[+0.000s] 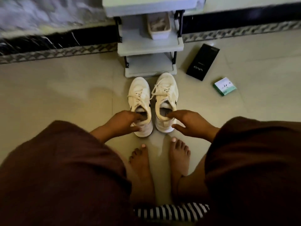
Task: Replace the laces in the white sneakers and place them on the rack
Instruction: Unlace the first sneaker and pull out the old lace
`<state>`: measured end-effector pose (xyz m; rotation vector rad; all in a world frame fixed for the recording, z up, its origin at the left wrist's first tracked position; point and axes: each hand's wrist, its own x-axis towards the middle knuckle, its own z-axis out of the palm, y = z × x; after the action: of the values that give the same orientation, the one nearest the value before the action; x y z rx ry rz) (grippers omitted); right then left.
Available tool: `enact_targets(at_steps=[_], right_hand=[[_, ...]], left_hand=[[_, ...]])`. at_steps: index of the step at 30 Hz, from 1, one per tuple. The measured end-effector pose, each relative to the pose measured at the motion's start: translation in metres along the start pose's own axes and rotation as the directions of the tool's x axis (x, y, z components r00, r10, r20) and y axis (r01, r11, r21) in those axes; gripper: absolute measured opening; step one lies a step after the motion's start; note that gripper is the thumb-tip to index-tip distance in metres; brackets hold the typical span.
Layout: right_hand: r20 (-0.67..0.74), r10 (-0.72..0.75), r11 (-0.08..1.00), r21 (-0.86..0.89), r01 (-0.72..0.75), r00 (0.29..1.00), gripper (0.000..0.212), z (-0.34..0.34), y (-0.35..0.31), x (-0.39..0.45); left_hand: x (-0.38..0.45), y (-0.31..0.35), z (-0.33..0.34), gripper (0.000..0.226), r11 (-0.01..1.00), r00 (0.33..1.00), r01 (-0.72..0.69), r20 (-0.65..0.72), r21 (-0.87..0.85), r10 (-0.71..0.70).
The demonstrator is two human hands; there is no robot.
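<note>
sneakers: 2, white with dark side marks, laced in white, upright side by side on the floor, toes toward the rack | left sneaker [140, 101]: heel end lifted slightly, fingers in its opening | right sneaker [166, 95]: toe just beside the rack base | rack [149, 48]: grey tiered shelves, dark posts

Sneakers [152, 103] side by side before rack [149, 48].

You can read one word only; it is "vivo", in white letters, upside down to you, on the black box [202, 62] lying on the floor to the right of the rack; the small green box [224, 86] near it has marks too tiny to read.
</note>
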<state>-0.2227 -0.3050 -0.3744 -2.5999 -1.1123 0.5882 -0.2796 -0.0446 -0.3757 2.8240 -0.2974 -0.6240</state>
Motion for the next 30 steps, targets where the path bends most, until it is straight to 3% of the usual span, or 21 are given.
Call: enact_targets(at_steps=[7, 11, 15, 21, 25, 30], right_hand=[[-0.058, 0.093, 0.994, -0.055, -0.097, 0.994, 0.046, -0.022, -0.001, -0.033], [0.041, 0.1, 0.993, -0.069, -0.097, 0.994, 0.049, -0.023, 0.0, -0.025], [-0.012, 0.057, 0.996, -0.068, -0.058, 0.998, 0.047, -0.012, 0.008, -0.008], [-0.008, -0.029, 0.999, 0.015, 0.029, 1.0, 0.046, 0.004, 0.008, 0.023], [-0.021, -0.051, 0.997, 0.048, 0.052, 0.998, 0.035, 0.018, 0.008, 0.035], [0.093, -0.133, 0.991, 0.019, 0.132, 0.987, 0.033, 0.005, 0.013, 0.049]], left_hand=[[-0.027, -0.005, -0.034, 0.047, 0.989, 0.995, 0.089, -0.063, 0.115, -0.082], [-0.025, -0.004, -0.031, 0.047, 0.986, 0.995, 0.095, -0.054, 0.14, -0.089], [-0.009, 0.0, -0.02, 0.048, 0.985, 0.998, 0.068, -0.023, 0.156, -0.065], [0.012, 0.003, -0.011, 0.049, 0.999, 0.999, 0.031, 0.036, 0.022, -0.032], [0.013, 0.001, 0.002, 0.048, 0.997, 0.996, 0.008, 0.088, 0.078, -0.015], [0.021, -0.007, 0.004, 0.045, 0.997, 0.994, 0.036, 0.101, 0.066, -0.043]])
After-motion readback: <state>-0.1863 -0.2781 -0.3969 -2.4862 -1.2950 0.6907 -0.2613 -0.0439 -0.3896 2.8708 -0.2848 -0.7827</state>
